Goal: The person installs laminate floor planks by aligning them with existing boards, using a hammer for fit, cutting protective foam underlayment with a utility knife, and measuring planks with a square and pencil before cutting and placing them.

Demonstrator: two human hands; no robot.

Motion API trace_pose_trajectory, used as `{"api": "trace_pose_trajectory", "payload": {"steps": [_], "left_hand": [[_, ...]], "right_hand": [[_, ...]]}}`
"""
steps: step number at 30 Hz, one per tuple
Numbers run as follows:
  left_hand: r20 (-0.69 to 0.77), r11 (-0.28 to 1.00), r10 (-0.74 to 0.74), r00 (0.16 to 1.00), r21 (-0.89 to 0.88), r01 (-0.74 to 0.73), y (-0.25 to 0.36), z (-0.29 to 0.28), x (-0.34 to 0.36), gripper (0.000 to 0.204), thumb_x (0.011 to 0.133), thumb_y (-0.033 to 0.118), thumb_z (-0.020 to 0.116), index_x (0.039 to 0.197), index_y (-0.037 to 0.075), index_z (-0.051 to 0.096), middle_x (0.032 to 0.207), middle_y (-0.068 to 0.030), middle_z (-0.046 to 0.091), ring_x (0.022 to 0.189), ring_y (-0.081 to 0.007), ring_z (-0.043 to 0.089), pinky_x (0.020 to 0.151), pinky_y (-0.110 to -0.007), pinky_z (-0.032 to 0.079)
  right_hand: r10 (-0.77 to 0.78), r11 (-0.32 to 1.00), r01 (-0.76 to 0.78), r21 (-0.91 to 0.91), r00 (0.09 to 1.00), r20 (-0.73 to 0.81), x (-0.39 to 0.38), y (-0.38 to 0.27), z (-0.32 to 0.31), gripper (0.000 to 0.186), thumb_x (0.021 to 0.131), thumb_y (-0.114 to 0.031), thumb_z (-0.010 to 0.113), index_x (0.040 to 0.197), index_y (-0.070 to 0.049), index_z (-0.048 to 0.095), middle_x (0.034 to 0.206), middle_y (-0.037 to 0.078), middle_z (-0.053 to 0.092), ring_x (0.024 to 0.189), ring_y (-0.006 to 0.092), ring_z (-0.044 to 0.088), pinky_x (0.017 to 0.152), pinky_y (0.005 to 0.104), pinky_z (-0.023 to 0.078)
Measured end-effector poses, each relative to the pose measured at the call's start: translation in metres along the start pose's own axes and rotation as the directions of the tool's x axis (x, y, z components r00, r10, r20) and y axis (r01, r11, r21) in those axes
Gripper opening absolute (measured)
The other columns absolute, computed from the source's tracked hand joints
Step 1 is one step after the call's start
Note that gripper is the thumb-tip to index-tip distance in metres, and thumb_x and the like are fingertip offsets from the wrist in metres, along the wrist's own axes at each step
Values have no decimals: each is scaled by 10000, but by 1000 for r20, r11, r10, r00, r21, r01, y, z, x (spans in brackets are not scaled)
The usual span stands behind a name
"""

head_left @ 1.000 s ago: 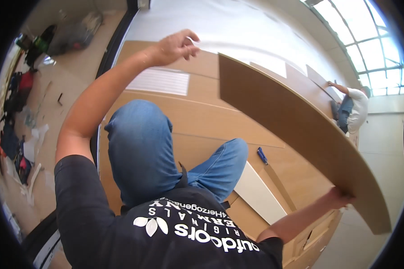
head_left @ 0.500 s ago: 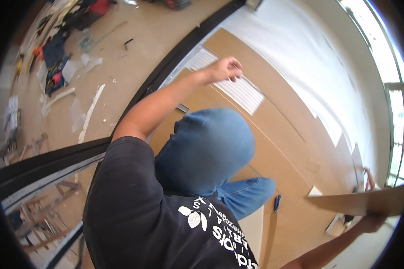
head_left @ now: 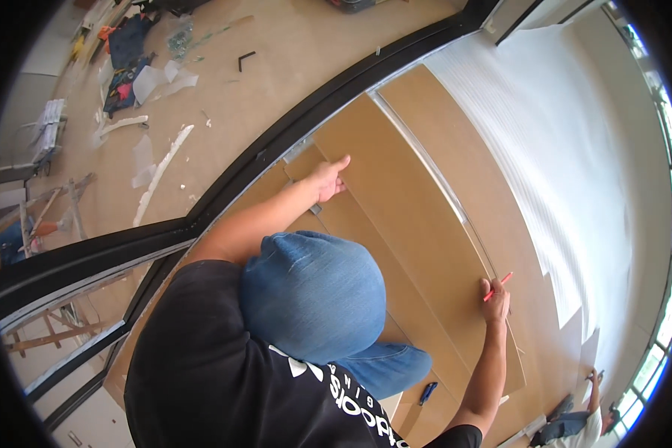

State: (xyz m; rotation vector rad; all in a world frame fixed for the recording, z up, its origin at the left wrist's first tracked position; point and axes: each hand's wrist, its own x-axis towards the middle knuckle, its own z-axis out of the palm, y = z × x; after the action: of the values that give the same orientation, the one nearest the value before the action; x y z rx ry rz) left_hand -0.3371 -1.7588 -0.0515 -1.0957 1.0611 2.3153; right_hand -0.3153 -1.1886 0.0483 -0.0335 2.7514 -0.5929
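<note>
A long tan floor plank (head_left: 407, 213) lies in front of my knee, over the other boards. My left hand (head_left: 327, 181) is at its near edge by the far end, thumb on top and fingers curled against the edge. Toward the plank's other end, my right hand (head_left: 496, 300) presses on its far edge and pinches a red pencil (head_left: 503, 282). A narrow light gap (head_left: 425, 168) shows between this plank and the board beyond it (head_left: 493, 194). A blue utility knife (head_left: 427, 393) lies on the boards beside my bent leg.
White underlay (head_left: 552, 149) spreads beyond the boards. A black door frame track (head_left: 276, 160) runs along my left. Past it, offcuts, a black angle piece (head_left: 245, 60) and a dark tool bag (head_left: 127, 56) lie on the floor. Another person (head_left: 579, 425) works at lower right.
My right hand has brought the plank from the right side and down onto the floor, covering the white underlay strip. My left hand has come down from the air to the plank's edge.
</note>
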Motion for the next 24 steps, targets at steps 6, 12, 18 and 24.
{"api": "trace_pose_trajectory", "payload": {"steps": [6,12,18,24], "left_hand": [[-89,969,-53,995,237,73,1,9,8,489,1003,558,612,1246,134,628,1122,-16,722,923,-134,681,822,-294,568],[-223,647,-66,973,733,212,31,9,8,518,1008,569,593,1070,62,674,979,-93,750,718,-162,705,659,-290,569],[250,-351,592,767,936,-34,46,4,-9,481,989,412,635,1253,13,585,1207,-198,624,1161,-352,601,946,-467,500],[384,-562,556,738,827,-6,8,-36,-12,813,1028,450,546,1629,31,192,1689,-216,135,1544,-380,199,1253,-492,199]], "right_hand": [[-19,999,23,-39,995,97,37,38,31,446,1001,-459,634,840,-47,576,701,242,616,671,464,612,610,485,477],[-7,997,5,82,999,33,50,47,44,254,965,-298,725,974,-58,642,828,183,689,754,373,674,690,449,521],[29,994,-21,109,997,-73,40,45,58,189,916,-200,767,1022,-92,654,892,148,672,824,351,659,753,449,530],[127,965,-96,244,985,-114,39,47,68,183,929,-173,765,1033,-56,670,914,117,659,847,303,628,777,421,511]]}}
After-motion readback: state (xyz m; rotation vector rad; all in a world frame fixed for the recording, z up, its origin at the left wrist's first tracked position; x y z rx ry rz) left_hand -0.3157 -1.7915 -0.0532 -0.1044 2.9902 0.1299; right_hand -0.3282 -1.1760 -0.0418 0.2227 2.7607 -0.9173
